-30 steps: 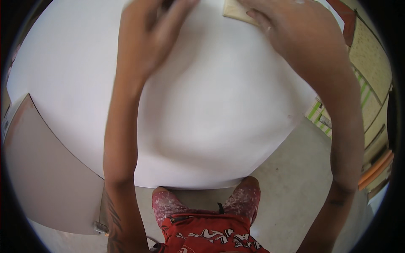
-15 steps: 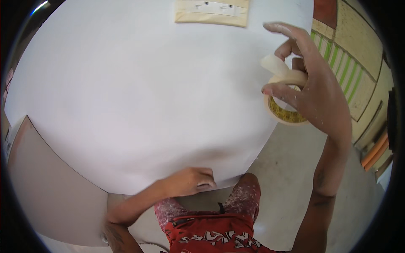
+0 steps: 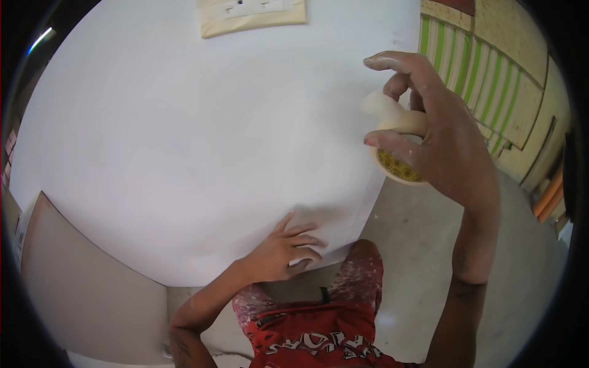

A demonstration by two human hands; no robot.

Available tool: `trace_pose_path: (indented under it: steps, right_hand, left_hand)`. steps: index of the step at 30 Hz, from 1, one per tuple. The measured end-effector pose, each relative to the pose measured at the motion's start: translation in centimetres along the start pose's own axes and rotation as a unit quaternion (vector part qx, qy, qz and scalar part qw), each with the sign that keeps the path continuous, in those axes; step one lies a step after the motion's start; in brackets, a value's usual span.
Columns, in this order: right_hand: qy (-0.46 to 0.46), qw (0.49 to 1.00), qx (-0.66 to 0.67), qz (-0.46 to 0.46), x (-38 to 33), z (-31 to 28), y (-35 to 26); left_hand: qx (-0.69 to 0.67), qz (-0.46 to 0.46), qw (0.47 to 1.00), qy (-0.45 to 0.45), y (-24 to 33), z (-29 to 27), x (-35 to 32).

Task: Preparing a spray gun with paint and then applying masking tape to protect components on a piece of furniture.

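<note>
My right hand grips a roll of cream masking tape by its ring, over the right edge of the white panel. The thumb and rear fingers hold the roll, while the index finger sticks out. A loose end of tape stands off the roll toward the panel. My left hand has its fingers spread, near the panel's lower edge. Its fingertips appear to rest on the white surface, and nothing is in it.
A switch plate with cream tape round it is on the panel at the top. A grey-brown board stands at lower left. To the right lie a green-striped piece, orange pipes and bare floor.
My left hand has risen a little and its curled fingers have spread over the panel. The tape roll and right hand sit slightly further left in view, and the whole view has shifted.
</note>
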State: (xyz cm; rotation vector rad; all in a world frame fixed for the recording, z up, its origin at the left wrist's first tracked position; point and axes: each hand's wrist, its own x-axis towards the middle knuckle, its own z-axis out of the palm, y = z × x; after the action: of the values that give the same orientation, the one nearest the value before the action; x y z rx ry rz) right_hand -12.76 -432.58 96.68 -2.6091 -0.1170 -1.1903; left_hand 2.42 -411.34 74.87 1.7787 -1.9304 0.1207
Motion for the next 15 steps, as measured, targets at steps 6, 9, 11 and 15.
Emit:
trace_pose_path:
  steps: [6,9,11,15]
  right_hand:
    - [-0.006,0.999,0.029,-0.017,-1.2,0.7,1.3]
    - [0.006,0.998,0.058,-0.028,-1.1,1.6,1.5]
    - [0.018,0.997,0.067,-0.042,-1.1,2.1,1.6]
    - [0.055,0.992,0.044,-0.105,-0.7,3.1,1.2]
  left_hand:
    - [-0.183,-0.092,0.970,0.132,1.0,-5.0,3.1]
    - [-0.249,-0.104,0.918,0.291,3.6,-8.2,6.4]
    - [-0.299,-0.118,0.879,0.353,5.8,-9.9,8.3]
    - [-0.219,-0.111,0.910,0.333,6.4,-12.2,9.7]
